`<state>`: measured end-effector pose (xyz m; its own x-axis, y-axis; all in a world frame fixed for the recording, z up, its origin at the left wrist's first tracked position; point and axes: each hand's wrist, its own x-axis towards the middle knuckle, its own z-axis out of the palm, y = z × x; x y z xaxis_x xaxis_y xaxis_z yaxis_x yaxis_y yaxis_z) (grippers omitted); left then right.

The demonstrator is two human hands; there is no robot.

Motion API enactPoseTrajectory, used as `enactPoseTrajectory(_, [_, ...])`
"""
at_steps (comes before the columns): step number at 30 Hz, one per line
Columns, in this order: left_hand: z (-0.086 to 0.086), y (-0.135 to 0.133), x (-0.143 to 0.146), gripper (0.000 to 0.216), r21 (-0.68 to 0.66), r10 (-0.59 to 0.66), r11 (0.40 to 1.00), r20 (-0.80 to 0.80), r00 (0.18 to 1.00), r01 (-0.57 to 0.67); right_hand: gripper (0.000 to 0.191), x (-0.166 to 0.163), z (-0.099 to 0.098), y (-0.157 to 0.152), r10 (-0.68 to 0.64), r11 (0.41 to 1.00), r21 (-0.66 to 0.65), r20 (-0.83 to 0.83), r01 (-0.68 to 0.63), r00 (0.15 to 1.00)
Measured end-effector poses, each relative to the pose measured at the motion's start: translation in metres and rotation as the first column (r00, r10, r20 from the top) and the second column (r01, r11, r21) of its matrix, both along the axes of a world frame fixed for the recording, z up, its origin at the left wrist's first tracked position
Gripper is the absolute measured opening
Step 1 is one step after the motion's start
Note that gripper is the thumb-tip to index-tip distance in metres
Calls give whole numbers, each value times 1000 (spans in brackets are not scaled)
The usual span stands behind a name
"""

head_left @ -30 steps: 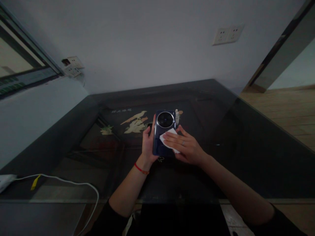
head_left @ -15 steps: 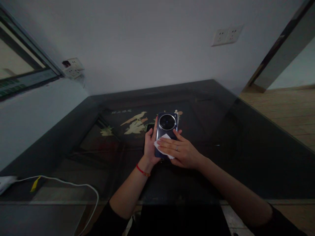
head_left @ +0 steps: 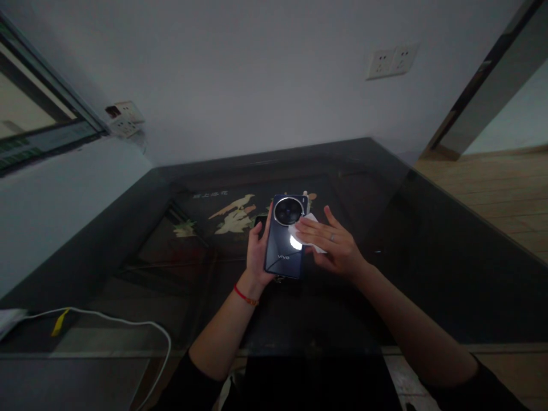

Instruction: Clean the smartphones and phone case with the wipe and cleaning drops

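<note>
A dark blue smartphone with a large round camera ring faces back side up, "vivo" printed near its lower end. My left hand grips it along the left edge, thumb beside it and the palm partly hidden underneath. My right hand presses a white wipe against the phone's right side, just below the camera ring. The fingers lie over the wipe, with the thumb apart. Behind my left hand, a black object shows only in part on the table.
The dark glossy table carries an inlaid bird-and-flower picture. At the left lie a white cable with a yellow tag and a white block. Wall sockets sit above the table.
My right hand has moved the wipe up and right across the phone, uncovering the "vivo" lettering. The phone has tilted slightly, and a bright reflection now shows on its back.
</note>
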<state>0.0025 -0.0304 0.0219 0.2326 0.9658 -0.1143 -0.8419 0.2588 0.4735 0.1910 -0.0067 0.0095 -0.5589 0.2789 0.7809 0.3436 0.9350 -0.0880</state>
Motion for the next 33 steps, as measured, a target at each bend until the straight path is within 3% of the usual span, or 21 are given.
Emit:
enactPoseTrajectory(6, [0, 5, -7, 57, -4, 20, 1000, 36, 999, -20, 38, -16, -1, -17, 242, 970, -22, 116, -241, 963])
enactPoseTrajectory(9, [0, 7, -8, 57, -2, 5, 1000, 42, 999, -5, 39, -19, -4, -18, 271, 962, -9, 137, -273, 953])
enactPoseTrajectory(11, [-1, 8, -7, 56, -17, 17, 1000, 31, 999, -17, 41, -18, -6, -15, 211, 977, 1, 111, -212, 971])
enactPoseTrajectory(16, [-4, 4, -1, 52, 0, 40, 999, -2, 999, -40, 49, -9, -4, -4, -110, 993, -47, 31, 112, 993])
enactPoseTrajectory(21, [-3, -5, 6, 53, 86, -139, 986, -10, 990, 140, 51, -3, -1, 3, -363, 926, -124, -42, 356, 931])
enactPoseTrajectory(27, [-3, -12, 14, 55, 156, -272, 945, -116, 955, 288, 46, 0, 2, 6, -382, 903, -221, -22, 368, 924])
enactPoseTrajectory(33, [-10, -11, 19, 53, 93, -245, 961, -158, 956, 262, 48, -5, 2, 4, -317, 931, -173, 45, 320, 947])
